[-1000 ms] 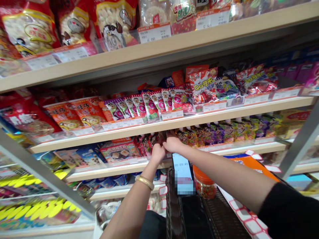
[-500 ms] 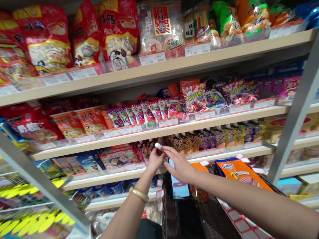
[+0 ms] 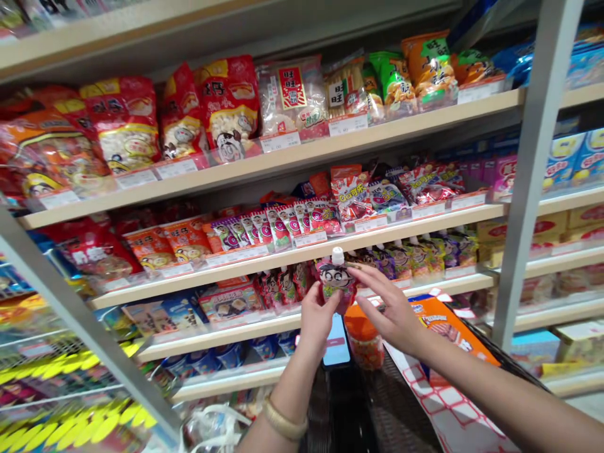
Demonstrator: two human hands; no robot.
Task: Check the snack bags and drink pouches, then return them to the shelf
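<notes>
- My left hand (image 3: pixel 318 318) pinches a small pouch (image 3: pixel 336 281), the thumb laid across its front and the fingers behind it.
- The pouch stands nearly upright, its printed face turned towards me and its white cap (image 3: pixel 338 255) at the top.
- It is in front of the shelves, near the middle of the scene, just above my phone (image 3: pixel 336 353) as I look down.
- My right hand (image 3: pixel 391 308) is just to the right of the pouch, fingers stretched out and loosely spread, the tips by its upper right side; I cannot tell whether they press on it.
- A gold-coloured bracelet (image 3: pixel 285 423) circles my left wrist.
- Near me, below my hands, the phone leans with its screen lit inside a dark woven basket (image 3: pixel 394 409).
- A jar (image 3: pixel 369 352) with an orange lid is just to the right of the phone, partly behind my right hand's fingers.
- Farther right, an orange packet (image 3: pixel 465 333) lies tilted, partly covered by my right forearm.
- On the shelf behind my hands, red pouches (image 3: pixel 285 286) stand to the left and yellow and purple pouches (image 3: pixel 419 258) to the right.
- One shelf higher, a row of small striped-top packets (image 3: pixel 280 226) leans left of some red candy bags (image 3: pixel 352 195).
- Higher again, large red bags (image 3: pixel 231 107) stand on the left.
- Below, blue cups (image 3: pixel 231 360) line a lower shelf, and yellow oval tags (image 3: pixel 85 425) hang at the near left.
</notes>
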